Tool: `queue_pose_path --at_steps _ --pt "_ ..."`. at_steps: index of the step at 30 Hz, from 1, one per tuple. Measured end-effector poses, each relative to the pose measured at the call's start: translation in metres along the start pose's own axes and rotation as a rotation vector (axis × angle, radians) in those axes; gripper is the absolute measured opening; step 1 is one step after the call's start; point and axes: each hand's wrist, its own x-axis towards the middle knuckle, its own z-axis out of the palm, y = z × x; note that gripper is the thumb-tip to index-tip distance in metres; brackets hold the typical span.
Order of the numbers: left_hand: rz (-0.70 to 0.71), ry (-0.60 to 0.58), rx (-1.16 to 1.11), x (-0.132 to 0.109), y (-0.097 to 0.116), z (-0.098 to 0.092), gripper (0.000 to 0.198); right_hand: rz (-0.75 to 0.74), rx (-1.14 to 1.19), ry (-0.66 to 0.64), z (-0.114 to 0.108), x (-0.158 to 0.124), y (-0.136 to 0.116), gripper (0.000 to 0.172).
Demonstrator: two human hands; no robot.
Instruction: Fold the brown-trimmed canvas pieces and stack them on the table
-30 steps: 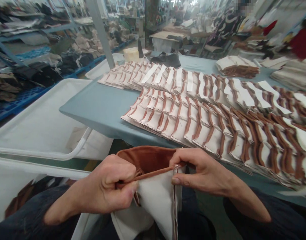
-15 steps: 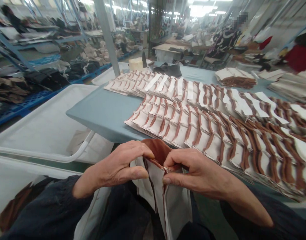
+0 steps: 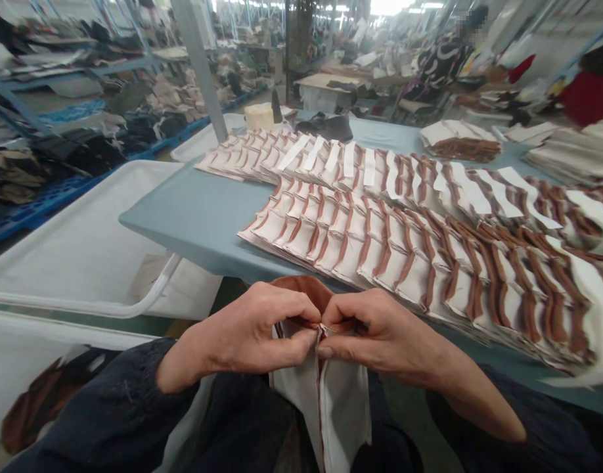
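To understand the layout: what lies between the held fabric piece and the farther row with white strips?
In the head view, the nearer row of stacked pieces lies there, on the table, beyond the held piece.

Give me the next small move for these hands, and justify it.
Probably slide the left hand slightly down the seam and pinch there, with the right hand holding the top. Both hands pinch the white-and-brown fabric piece close together at the seam's upper end, while its length below them runs down ungripped.
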Motion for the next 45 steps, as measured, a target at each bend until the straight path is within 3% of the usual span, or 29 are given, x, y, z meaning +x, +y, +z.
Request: queue_pose_path --at_steps 6,15,24,28,31,39,45 --pt "-0.078 0.008 -0.017 -0.002 0.0 0.0 0.018 -0.019 0.082 -0.016 0.001 0.004 0.002 0.038" --pt "-0.259 -0.025 -0.087 -0.007 -0.002 0.007 0.02 0.098 0.137 0.017 0.008 0.003 0.004 0.024" --pt "-0.231 -0.044 -0.255 -0.006 -0.003 0.004 0.017 0.053 0.027 0.142 0.018 0.01 0.005 0.021" --pt "-0.309 -0.091 -0.366 -0.01 -0.007 0.002 0.015 0.093 0.11 0.086 0.015 0.007 0.01 0.025" --pt "-0.291 -0.116 -0.368 -0.012 -0.009 0.001 0.015 0.065 0.15 0.004 0.011 0.004 0.013 0.024" --pt "-0.249 -0.041 -0.119 -0.011 0.0 -0.001 0.012 -0.212 -0.309 0.106 0.009 0.0 0.003 0.017" --pt "-0.308 -0.002 0.007 -0.008 0.007 0.005 0.013 -0.211 -0.606 0.129 0.015 -0.002 -0.002 0.032"
